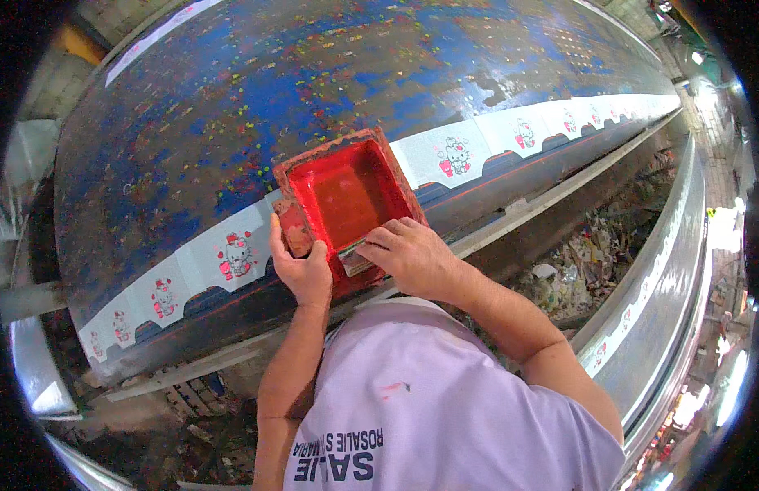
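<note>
A red-stained square printing frame (347,190) with red ink inside lies on a row of white fabric pieces (469,151) printed with a small cartoon cat. My left hand (302,266) grips the frame's near left corner, thumb on its rim. My right hand (408,254) is shut on a small squeegee (356,260) at the frame's near edge, its blade inside the frame. The fabric row runs along the near edge of a long blue table (257,90).
The long table is spattered with many colours of ink. A metal rail (527,209) runs along its near side. Below lies a trench of scraps and litter (592,254). A second long table (666,270) with white pieces stands to the right.
</note>
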The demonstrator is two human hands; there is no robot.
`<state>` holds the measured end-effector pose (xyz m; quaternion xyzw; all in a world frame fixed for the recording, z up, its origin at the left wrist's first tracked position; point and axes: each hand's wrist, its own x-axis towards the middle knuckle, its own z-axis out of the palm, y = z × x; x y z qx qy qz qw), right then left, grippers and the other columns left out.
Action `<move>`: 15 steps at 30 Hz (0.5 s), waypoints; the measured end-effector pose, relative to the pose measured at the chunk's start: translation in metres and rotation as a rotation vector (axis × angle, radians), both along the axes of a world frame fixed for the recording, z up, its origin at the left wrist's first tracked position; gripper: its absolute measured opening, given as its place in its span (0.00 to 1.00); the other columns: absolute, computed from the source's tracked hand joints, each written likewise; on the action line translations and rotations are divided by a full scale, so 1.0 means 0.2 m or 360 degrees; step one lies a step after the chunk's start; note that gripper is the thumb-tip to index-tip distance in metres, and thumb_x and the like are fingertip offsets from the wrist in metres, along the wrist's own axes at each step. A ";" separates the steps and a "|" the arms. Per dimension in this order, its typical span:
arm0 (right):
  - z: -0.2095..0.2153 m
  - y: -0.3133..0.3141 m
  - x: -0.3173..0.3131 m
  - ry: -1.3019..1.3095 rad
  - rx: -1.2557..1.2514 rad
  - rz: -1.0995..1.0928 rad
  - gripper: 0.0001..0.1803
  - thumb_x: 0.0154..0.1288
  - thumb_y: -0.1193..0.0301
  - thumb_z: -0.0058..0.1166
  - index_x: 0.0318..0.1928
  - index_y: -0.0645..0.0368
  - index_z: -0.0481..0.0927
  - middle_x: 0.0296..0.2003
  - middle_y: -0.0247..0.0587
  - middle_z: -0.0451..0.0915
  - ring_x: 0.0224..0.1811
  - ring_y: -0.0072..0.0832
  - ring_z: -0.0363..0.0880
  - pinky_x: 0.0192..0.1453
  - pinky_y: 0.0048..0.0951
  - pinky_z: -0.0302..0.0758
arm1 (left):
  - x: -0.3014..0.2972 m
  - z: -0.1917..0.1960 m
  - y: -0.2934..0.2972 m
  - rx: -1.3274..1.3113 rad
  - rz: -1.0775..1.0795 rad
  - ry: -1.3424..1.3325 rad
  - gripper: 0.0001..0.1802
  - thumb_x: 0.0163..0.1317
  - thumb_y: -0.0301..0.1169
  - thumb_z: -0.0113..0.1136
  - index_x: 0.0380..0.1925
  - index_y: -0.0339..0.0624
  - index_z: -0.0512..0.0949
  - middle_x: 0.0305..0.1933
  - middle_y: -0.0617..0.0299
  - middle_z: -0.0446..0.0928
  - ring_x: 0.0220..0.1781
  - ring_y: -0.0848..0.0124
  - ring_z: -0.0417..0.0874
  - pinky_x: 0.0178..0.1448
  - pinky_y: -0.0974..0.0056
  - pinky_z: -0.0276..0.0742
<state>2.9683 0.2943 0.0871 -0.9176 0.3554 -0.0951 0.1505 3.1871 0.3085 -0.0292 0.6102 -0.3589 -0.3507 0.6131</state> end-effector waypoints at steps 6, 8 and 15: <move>0.02 0.08 -0.03 -0.0027 0.0027 -0.0045 0.23 0.72 0.68 0.61 0.64 0.56 0.90 0.55 0.43 0.87 0.60 0.44 0.87 0.67 0.47 0.83 | 0.00 0.01 0.01 0.0009 -0.0026 0.0028 0.51 0.61 0.13 0.69 0.88 0.31 0.64 0.86 0.47 0.72 0.82 0.60 0.79 0.87 0.55 0.75; 0.01 0.12 -0.03 -0.0007 0.0005 -0.0069 0.22 0.72 0.67 0.61 0.64 0.55 0.90 0.55 0.42 0.87 0.61 0.44 0.87 0.68 0.47 0.83 | 0.01 0.02 0.01 0.0016 -0.0049 0.0061 0.51 0.61 0.13 0.68 0.88 0.31 0.64 0.85 0.47 0.72 0.82 0.61 0.79 0.86 0.55 0.76; -0.05 0.15 -0.03 0.0045 -0.0010 -0.0095 0.24 0.69 0.69 0.62 0.65 0.52 0.89 0.60 0.40 0.86 0.66 0.42 0.85 0.74 0.48 0.81 | 0.00 0.03 0.01 0.0027 -0.0053 0.0140 0.50 0.67 0.13 0.68 0.89 0.32 0.62 0.84 0.47 0.73 0.81 0.60 0.80 0.85 0.54 0.77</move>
